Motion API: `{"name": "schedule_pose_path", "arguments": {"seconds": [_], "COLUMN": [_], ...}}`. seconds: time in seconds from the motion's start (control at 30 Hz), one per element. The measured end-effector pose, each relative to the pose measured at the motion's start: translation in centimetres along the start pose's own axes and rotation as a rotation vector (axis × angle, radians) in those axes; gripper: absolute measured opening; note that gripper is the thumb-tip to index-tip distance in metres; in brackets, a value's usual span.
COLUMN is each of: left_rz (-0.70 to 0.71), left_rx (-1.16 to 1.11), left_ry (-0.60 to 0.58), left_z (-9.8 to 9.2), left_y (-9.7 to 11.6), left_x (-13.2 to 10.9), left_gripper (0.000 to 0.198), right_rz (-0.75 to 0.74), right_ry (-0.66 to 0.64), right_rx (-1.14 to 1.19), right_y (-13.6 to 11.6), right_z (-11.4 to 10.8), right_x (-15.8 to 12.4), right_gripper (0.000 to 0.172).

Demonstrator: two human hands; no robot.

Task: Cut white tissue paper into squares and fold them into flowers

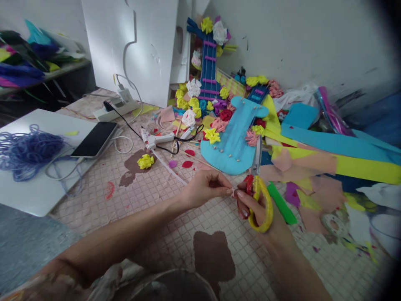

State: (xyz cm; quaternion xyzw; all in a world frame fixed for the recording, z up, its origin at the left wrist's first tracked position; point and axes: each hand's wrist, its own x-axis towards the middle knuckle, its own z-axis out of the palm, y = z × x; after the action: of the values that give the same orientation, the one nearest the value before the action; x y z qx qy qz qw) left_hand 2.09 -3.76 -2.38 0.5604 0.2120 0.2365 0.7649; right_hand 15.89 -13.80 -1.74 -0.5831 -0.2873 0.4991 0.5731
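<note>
Over the middle of the table, my left hand is closed, thumb and forefinger pinching a tiny pale piece whose kind I cannot make out. My right hand meets it from the right, its fingertips at the same piece. Scissors with yellow and red handles are held in my right hand, blades upward and together. Just beyond lies a blue guitar-body-shaped cutout with a row of small pegs. A green strip lies right of my right hand.
A white glue gun, a yellow paper flower and red petals lie left of the cutout. Farther left are a phone, purple yarn and a power strip. Paper scraps cover the right; a decorated blue guitar neck stands behind.
</note>
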Motion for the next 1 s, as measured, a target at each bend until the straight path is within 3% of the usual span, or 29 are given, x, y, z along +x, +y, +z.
{"name": "schedule_pose_path", "arguments": {"seconds": [0.27,0.63,1.0], "left_rz": [-0.083,-0.111,-0.016], "left_rx": [-0.133,-0.168,0.055], "left_ry": [0.083,0.057,0.102], "left_z": [0.1,0.1,0.7], "left_y": [0.2,0.2,0.4], "left_x": [0.0,-0.1,-0.5], "left_gripper": [0.036,0.036,0.031], "right_rz": [-0.082,-0.189,-0.239], "right_ry": [0.086,0.136,0.12], "right_rx": [-0.078,-0.16,-0.324], "right_y": [0.7,-0.3,-0.5], "right_z": [-0.4,0.1,0.5], "right_x": [0.3,-0.4,-0.5], "right_gripper": [0.03,0.025,0.03]}}
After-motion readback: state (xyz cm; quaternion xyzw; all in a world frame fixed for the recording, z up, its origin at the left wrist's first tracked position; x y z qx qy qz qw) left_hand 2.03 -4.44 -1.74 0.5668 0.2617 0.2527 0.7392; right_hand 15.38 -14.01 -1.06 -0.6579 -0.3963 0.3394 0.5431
